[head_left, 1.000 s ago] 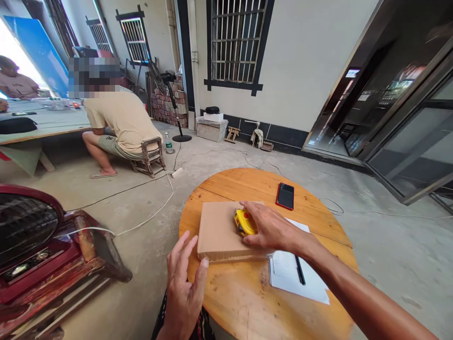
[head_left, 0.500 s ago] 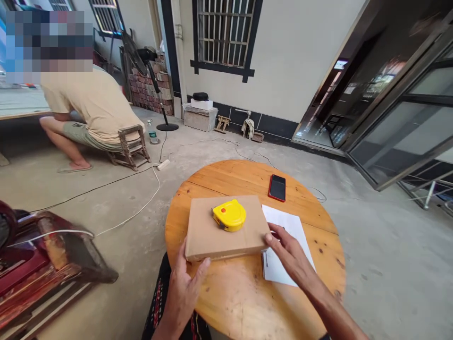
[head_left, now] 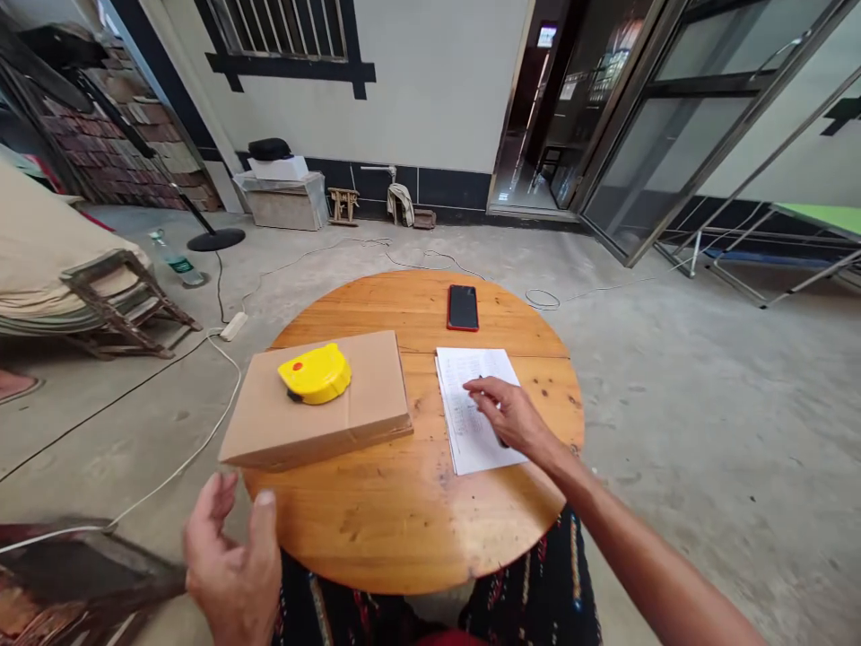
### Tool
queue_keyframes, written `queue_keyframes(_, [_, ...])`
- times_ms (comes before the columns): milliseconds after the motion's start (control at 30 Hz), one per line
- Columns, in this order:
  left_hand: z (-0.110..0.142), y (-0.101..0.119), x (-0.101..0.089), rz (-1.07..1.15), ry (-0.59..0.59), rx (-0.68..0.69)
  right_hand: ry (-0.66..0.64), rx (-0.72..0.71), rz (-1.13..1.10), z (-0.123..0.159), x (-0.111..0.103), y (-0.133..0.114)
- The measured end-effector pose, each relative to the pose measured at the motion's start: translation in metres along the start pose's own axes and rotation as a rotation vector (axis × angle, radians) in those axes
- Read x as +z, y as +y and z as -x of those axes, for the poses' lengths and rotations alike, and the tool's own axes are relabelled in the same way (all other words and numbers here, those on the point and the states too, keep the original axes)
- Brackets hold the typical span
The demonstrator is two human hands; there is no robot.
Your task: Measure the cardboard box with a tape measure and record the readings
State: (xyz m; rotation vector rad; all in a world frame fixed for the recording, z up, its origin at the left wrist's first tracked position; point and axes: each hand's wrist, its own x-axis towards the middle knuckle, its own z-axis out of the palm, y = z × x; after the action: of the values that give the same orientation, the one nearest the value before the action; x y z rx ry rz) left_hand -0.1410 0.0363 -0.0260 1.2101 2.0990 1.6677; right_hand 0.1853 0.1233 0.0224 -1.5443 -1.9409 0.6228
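My left hand (head_left: 232, 556) is off the cardboard box, just below its near left corner, with thumb and fingers apart and nothing in them. The flat brown cardboard box (head_left: 369, 386) lies on the left part of the round wooden table. On top of it rests a yellow tape measure (head_left: 317, 375) with a red button. Over the white paper sheets (head_left: 471, 453), my right hand (head_left: 504, 413) has its fingers bent together on a dark pen (head_left: 502, 441). The hand hides most of the pen. Small writing or print covers part of the top sheet.
A phone (head_left: 463, 308) with a red edge lies at the far side of the wooden table (head_left: 383, 538). On the floor to the left are a power strip (head_left: 234, 327), cables, a bottle (head_left: 178, 262) and a person on a small wooden chair (head_left: 127, 301).
My view has swung right. The box with the tape measure now sits farther left on the table. My left hand has come away from it; my right hand has moved from its edge onto the paper.
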Motion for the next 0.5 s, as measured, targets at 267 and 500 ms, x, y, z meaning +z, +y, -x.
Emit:
queue_keyframes(267, [0.083, 0.039, 0.041, -0.039, -0.529, 0.64, -0.28, -0.382, 0.764, 0.012, -0.035, 0.055])
queue_keyframes(500, [0.094, 0.063, 0.094, -0.165, -0.767, 0.744, -0.252, -0.405, 0.676, 0.017, -0.057, 0.054])
